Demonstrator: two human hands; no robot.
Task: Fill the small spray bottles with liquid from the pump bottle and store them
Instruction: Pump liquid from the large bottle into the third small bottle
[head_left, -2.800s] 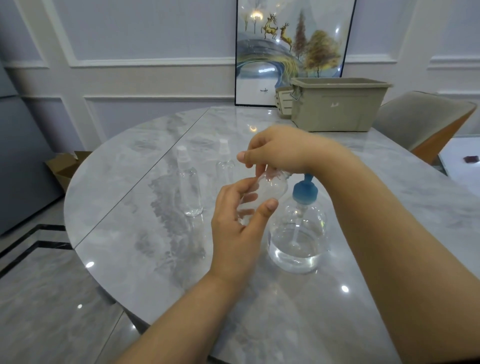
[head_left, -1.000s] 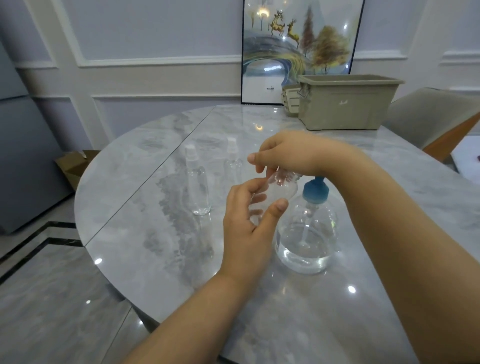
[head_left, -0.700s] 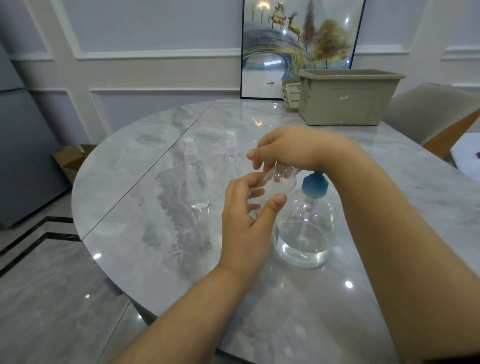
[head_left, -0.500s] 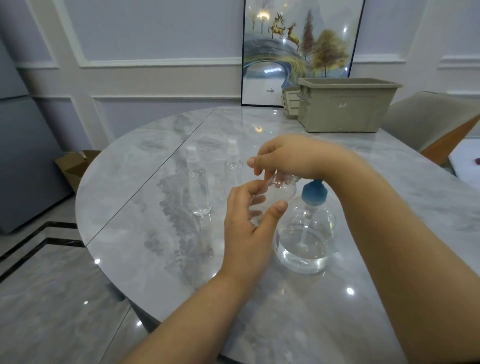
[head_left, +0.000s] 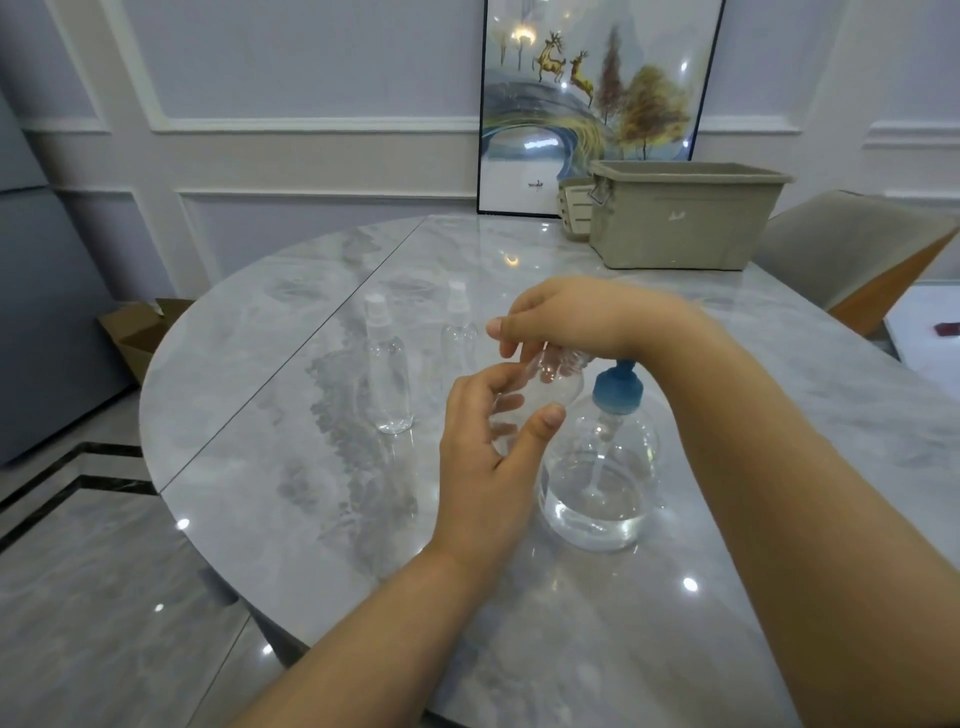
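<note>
**A:** Where was the small spray bottle (head_left: 551, 382)?

**B:** Just left of the blue-capped pump bottle (head_left: 602, 457), raised off the tabletop (head_left: 291, 467). The left hand (head_left: 485, 457) curled round its clear body; the right hand (head_left: 563, 322) pinched its top from above.

**A:** How would it handle?

**B:** Probably light, thin plastic, smooth and slippery. Best held round the middle. Two more capped bottles (head_left: 387, 374) stood further left.

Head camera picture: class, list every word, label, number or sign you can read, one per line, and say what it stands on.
No text can be read.
Beige storage box: a small white mark on its front, too blurred to read.
Pump bottle and small spray bottles: no labels visible.
Framed picture: no writing visible.
</note>
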